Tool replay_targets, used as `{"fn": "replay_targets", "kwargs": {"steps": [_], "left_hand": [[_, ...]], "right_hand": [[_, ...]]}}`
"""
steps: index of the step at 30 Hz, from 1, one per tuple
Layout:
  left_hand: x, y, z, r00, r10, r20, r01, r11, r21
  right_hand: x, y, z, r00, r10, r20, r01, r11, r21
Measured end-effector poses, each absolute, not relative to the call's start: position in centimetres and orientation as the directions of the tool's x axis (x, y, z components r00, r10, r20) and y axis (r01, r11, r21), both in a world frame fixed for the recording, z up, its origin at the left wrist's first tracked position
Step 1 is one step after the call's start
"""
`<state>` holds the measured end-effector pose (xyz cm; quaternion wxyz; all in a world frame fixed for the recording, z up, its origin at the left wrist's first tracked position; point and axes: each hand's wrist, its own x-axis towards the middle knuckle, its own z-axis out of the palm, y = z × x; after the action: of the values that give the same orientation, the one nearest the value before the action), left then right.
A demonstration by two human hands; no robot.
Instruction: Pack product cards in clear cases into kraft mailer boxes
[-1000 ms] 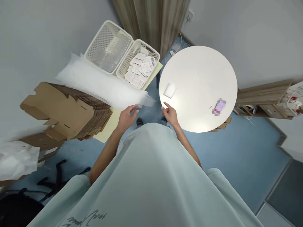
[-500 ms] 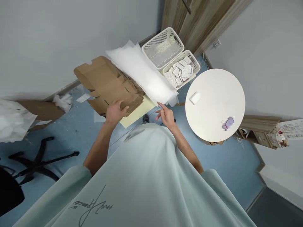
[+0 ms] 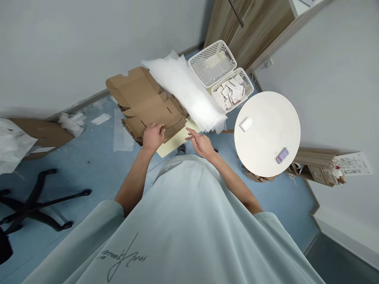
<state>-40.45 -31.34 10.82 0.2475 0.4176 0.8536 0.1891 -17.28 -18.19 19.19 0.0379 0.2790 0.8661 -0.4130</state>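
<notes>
A stack of flattened brown cardboard boxes (image 3: 142, 94) lies on a low pale-yellow surface (image 3: 168, 148) in front of me. My left hand (image 3: 152, 138) is at the near edge of the stack, its fingers curled over the top box; its grip underneath is partly hidden. To the right, my right hand (image 3: 203, 146) holds nothing, its index finger stretched toward the stack and the fingers apart. White translucent packing sheets (image 3: 189, 88) lie beside the boxes, just beyond my right hand.
Two white perforated baskets stand at the back, one with clear plastic pieces (image 3: 213, 71), one with small white packets (image 3: 232, 92). On the right is a round white table (image 3: 268, 118) bearing a small white object (image 3: 245, 124). A black chair base (image 3: 38, 205) stands left.
The view has shifted, so the boxes and baskets appear farther right. My left hand's fingers are more curled at the stack's edge. My right hand has come closer to the boxes.
</notes>
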Motion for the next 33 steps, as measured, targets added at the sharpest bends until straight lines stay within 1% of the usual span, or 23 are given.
{"fn": "replay_targets", "kwargs": {"steps": [3, 8, 10, 12, 15, 18, 21, 24, 28, 31, 33], "left_hand": [[-40.6, -30.9, 11.0, -0.548, 0.796, -0.256, 0.622, 0.592, 0.511], [-41.1, -29.6, 11.3, -0.577, 0.764, -0.288, 0.632, 0.641, 0.435], [-41.2, -29.1, 11.4, -0.584, 0.754, -0.301, 0.638, 0.655, 0.404], [-41.3, -28.9, 11.4, -0.585, 0.755, -0.296, 0.647, 0.654, 0.391], [-41.4, -28.8, 11.3, -0.576, 0.765, -0.288, 0.654, 0.643, 0.399], [-41.5, -29.0, 11.2, -0.564, 0.766, -0.309, 0.644, 0.642, 0.417], [-41.6, -29.5, 11.7, -0.56, 0.773, -0.298, 0.626, 0.63, 0.46], [-41.6, -30.6, 13.3, -0.591, 0.78, -0.206, 0.61, 0.6, 0.518], [-42.2, -32.4, 16.8, -0.611, 0.791, 0.02, 0.631, 0.471, 0.616], [-43.0, -33.3, 19.9, -0.608, 0.763, 0.219, 0.691, 0.372, 0.62], [-43.4, -33.4, 21.6, -0.572, 0.755, 0.32, 0.741, 0.31, 0.596]], "right_hand": [[-17.4, -17.8, 18.2, -0.874, 0.412, -0.257, 0.466, 0.562, -0.683], [-19.2, -17.1, 16.4, -0.928, 0.324, -0.185, 0.358, 0.63, -0.69], [-20.7, -16.8, 15.6, -0.938, 0.289, -0.189, 0.338, 0.654, -0.676], [-22.4, -16.5, 15.0, -0.935, 0.265, -0.237, 0.355, 0.675, -0.647], [-24.6, -16.3, 14.2, -0.905, 0.249, -0.346, 0.416, 0.691, -0.591], [-25.7, -16.3, 13.8, -0.843, 0.262, -0.471, 0.506, 0.685, -0.525], [-26.0, -16.5, 13.5, -0.794, 0.282, -0.539, 0.566, 0.667, -0.484], [-26.1, -16.5, 13.3, -0.778, 0.286, -0.56, 0.585, 0.654, -0.48], [-26.2, -16.3, 13.4, -0.761, 0.273, -0.588, 0.603, 0.632, -0.486], [-25.7, -16.0, 14.0, -0.798, 0.265, -0.542, 0.583, 0.567, -0.582], [-24.7, -15.6, 15.0, -0.828, 0.324, -0.458, 0.561, 0.485, -0.671]]}}
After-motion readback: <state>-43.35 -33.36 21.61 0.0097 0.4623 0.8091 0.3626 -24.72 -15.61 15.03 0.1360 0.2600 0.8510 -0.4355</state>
